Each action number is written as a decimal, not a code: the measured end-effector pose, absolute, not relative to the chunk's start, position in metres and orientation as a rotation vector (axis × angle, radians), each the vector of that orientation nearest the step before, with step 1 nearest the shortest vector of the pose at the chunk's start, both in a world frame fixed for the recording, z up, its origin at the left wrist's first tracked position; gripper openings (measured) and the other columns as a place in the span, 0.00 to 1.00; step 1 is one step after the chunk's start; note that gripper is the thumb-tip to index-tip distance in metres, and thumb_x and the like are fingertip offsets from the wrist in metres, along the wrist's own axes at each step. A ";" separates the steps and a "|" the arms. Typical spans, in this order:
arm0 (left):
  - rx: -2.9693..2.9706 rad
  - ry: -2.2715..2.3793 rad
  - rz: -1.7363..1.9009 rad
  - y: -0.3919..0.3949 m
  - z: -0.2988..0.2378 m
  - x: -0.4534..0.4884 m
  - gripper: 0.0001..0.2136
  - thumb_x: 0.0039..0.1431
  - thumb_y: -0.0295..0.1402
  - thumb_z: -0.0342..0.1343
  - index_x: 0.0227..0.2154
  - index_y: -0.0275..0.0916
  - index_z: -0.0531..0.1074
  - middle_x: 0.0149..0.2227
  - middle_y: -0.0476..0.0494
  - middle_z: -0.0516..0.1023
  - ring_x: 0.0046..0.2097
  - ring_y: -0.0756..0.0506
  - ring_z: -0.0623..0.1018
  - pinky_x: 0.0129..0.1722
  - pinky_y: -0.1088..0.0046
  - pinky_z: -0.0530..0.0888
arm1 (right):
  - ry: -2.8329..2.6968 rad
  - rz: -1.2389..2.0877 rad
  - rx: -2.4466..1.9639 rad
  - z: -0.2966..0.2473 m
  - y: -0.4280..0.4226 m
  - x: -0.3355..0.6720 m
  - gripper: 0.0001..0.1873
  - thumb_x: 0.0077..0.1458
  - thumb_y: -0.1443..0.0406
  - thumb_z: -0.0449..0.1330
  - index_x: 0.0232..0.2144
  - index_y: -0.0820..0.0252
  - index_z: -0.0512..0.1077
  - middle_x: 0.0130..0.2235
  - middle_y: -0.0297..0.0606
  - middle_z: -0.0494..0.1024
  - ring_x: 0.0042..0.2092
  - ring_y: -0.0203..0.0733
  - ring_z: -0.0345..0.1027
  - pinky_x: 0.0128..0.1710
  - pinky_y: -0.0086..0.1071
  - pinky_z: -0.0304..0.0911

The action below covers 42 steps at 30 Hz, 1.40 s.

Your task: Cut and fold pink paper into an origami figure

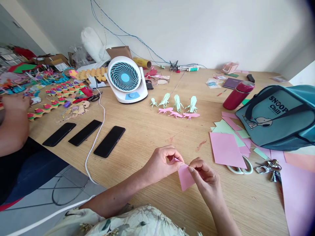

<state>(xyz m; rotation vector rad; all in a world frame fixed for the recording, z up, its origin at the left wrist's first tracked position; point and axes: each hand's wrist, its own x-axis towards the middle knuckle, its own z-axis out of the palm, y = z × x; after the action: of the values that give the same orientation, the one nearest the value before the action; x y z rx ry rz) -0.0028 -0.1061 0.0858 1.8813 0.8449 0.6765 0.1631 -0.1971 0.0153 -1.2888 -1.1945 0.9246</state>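
Note:
My left hand [163, 163] and my right hand [205, 175] pinch a small pink paper square [185, 178] just above the wooden table [147, 137], near its front edge. The fingertips of both hands meet at the paper's top corner, and the sheet hangs down between them. Beyond the hands stand several folded green paper figures [176, 102] with pink folded pieces [178, 114] lying in front of them.
A stack of pink and green sheets [227, 147], white scissors [242, 167], keys [270, 167], a red bottle [237, 95] and a teal bag [278, 118] lie right. A desk fan [126, 79], three black phones [85, 136] and a white cable [98, 131] sit left. Another person's arm [13, 124] rests at far left.

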 end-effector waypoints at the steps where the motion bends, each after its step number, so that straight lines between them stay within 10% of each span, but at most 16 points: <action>1: 1.885 0.849 0.681 -0.106 0.086 -0.003 0.04 0.53 0.23 0.60 0.25 0.35 0.75 0.28 0.50 0.73 0.32 0.52 0.71 0.34 0.77 0.67 | -1.195 0.924 -1.294 0.015 -0.197 0.163 0.09 0.62 0.61 0.59 0.29 0.55 0.69 0.29 0.32 0.65 0.31 0.38 0.57 0.30 0.32 0.51; 30: 1.832 0.768 0.659 -0.094 0.085 -0.013 0.07 0.57 0.34 0.61 0.36 0.36 0.76 0.36 0.45 0.76 0.38 0.49 0.74 0.41 0.75 0.69 | -1.163 0.907 -1.253 0.014 -0.196 0.167 0.08 0.62 0.62 0.58 0.30 0.55 0.70 0.30 0.33 0.66 0.32 0.38 0.58 0.30 0.33 0.52; 42: 1.849 0.831 0.632 -0.100 0.083 -0.010 0.06 0.57 0.28 0.59 0.26 0.35 0.76 0.29 0.47 0.76 0.33 0.50 0.75 0.35 0.76 0.69 | -1.213 0.901 -1.296 0.017 -0.196 0.164 0.08 0.61 0.62 0.58 0.29 0.55 0.70 0.29 0.33 0.65 0.30 0.38 0.57 0.28 0.32 0.52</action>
<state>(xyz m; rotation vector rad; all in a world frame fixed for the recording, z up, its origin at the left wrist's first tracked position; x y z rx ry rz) -0.0096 -0.1002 0.0833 1.8492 0.8314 0.6321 0.1635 -0.1963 0.0174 -1.2955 -1.2130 0.9014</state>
